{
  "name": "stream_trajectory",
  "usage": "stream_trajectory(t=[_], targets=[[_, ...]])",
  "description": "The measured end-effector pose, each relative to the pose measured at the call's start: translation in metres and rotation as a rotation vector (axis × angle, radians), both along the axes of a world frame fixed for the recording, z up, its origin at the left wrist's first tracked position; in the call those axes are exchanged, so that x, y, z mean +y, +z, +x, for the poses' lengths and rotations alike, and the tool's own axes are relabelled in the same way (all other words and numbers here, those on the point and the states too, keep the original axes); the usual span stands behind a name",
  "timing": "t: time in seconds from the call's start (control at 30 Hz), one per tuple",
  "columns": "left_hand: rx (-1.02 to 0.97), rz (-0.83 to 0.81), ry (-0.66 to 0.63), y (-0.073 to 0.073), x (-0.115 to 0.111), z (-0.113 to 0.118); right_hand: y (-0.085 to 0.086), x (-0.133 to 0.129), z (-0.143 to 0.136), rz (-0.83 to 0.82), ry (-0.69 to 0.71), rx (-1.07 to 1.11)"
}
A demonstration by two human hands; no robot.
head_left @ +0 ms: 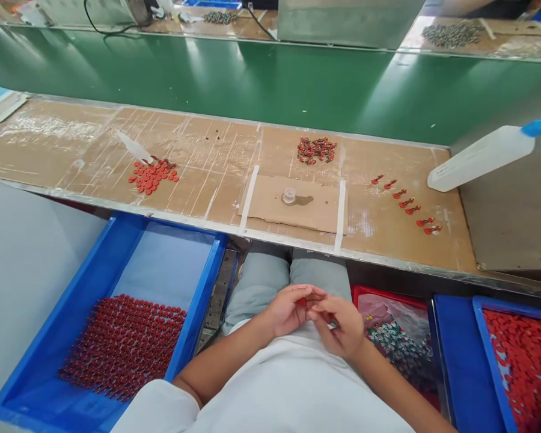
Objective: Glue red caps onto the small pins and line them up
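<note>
Close to my body, above my lap, my left hand (289, 310) and my right hand (341, 325) meet at the fingertips. The left fingers curl with the palm turned inward; the right thumb and fingers are pinched together. Anything between them is too small to make out. On the bench ahead, a small clear cup (289, 196) stands on a taped cardboard piece (270, 211). Behind it lies a pile of small red-tipped parts (315, 150). Several red pieces with dark stems (406, 202) form a slanting row at the right.
Red discs (151, 176) lie by a white nozzle (134, 146). A white bottle (482, 157) leans at the right. Below are a blue tray (162, 258) of red parts, a red bin (365, 291) and a blue bin (491, 361). A green belt (252, 78) runs behind.
</note>
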State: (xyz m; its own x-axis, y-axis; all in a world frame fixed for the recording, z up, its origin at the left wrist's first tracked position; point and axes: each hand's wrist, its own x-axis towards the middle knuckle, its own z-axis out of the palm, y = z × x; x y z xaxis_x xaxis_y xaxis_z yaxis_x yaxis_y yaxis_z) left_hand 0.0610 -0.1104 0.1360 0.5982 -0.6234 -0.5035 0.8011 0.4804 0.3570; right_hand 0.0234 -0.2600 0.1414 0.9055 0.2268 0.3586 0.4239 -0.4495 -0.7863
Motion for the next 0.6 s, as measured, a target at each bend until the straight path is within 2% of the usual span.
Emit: stream_trajectory(t=[0.1,0.17,0.23,0.3,0.37,0.6], targets=[[-0.044,0.179,-0.008,-0.012,0.016,0.005,0.0,-0.002,-0.004,0.467,-0.153,0.383],[-0.075,0.273,0.039,-0.023,0.033,0.013,0.0,-0.003,-0.001,0.758,-0.145,0.616],[-0.127,0.378,0.11,-0.034,0.051,0.023,0.0,-0.006,0.005,0.913,-0.101,0.787],[-0.198,0.496,0.142,-0.044,0.067,0.033,-0.003,-0.009,0.01,0.97,-0.072,0.87],[-0.277,0.617,0.12,-0.053,0.077,0.044,-0.01,-0.012,0.013,0.998,-0.051,0.895],[-0.505,0.957,-0.046,-0.085,0.08,0.082,-0.037,-0.019,0.017,0.972,-0.067,0.897]])
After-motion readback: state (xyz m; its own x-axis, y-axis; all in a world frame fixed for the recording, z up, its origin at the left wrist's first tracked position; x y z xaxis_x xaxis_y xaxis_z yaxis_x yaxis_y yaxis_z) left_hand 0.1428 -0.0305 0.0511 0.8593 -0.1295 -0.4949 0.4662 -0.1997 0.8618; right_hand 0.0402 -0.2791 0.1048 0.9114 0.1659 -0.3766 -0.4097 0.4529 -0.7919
